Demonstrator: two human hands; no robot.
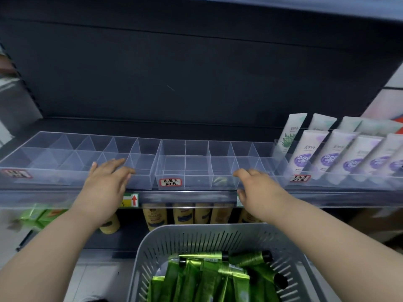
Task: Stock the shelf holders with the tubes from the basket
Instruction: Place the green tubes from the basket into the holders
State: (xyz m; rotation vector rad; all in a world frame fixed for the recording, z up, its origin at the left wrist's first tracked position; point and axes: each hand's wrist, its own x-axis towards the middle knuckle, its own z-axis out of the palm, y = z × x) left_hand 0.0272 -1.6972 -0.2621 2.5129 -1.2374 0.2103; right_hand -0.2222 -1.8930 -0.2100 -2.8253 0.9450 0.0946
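left hand (106,178): fingers spread flat on the left holder (54,171) front edge, holding nothing | right hand (258,186): fingers loosely bent against the middle holder (196,171) front, nothing held; tips kinda blurry | green tubes (209,277): piled in the basket (196,228) below; its near end is cut off

Our left hand (106,179) and right hand (258,186) are bare, as are both forearms down to the lower corners; our fingers (117,163) look short and rounded.
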